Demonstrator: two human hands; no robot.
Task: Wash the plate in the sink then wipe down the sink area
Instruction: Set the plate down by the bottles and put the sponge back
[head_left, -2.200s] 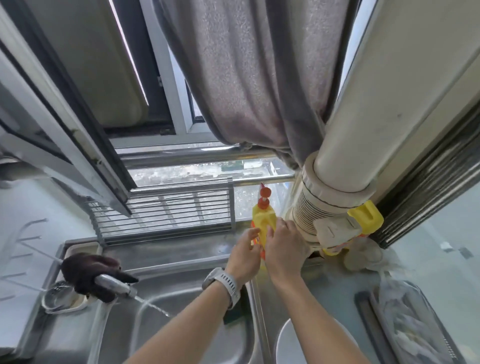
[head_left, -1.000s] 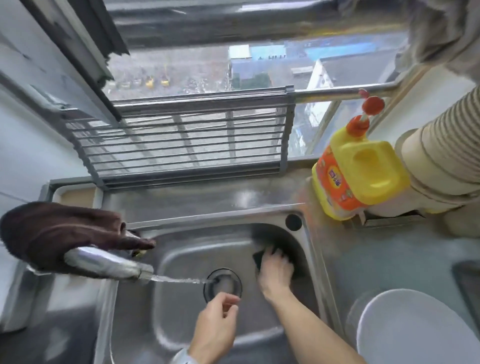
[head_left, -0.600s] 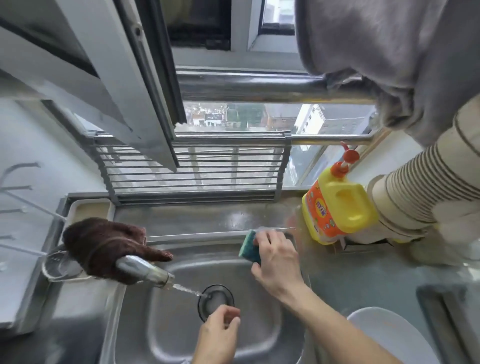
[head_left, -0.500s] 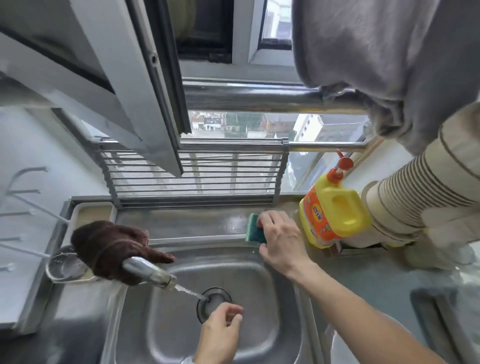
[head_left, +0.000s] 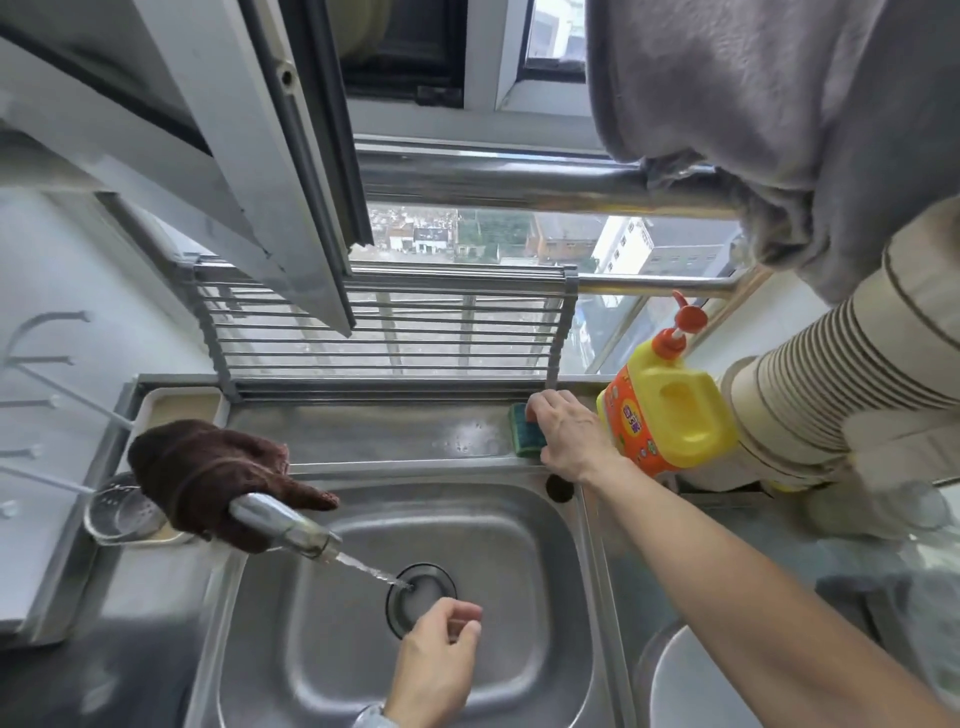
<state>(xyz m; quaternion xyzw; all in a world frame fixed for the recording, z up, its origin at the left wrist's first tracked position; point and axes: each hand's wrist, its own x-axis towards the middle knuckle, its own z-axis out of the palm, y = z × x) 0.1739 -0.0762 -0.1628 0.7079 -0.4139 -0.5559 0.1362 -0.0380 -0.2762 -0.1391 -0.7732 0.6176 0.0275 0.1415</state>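
Note:
My right hand (head_left: 569, 436) grips a green sponge (head_left: 523, 432) and holds it on the steel ledge behind the sink basin (head_left: 322, 644), right beside the yellow detergent bottle (head_left: 670, 415). My left hand (head_left: 436, 660) hovers over the basin near the drain (head_left: 420, 597), fingers loosely curled and holding nothing. A tap (head_left: 283, 527) with a brown cloth (head_left: 208, 478) draped over it runs a thin stream of water toward the drain. The white plate (head_left: 691, 686) lies on the counter at the bottom right, partly hidden by my right arm.
A metal rack (head_left: 384, 332) stands behind the sink against the open window. A small strainer cup (head_left: 122, 512) sits left of the tap. A ribbed duct (head_left: 831, 395) and a grey hanging cloth (head_left: 779, 114) crowd the right side.
My right hand took the sponge out of the basin and carried it up onto the back ledge beside the detergent bottle. My left hand stayed over the drain.

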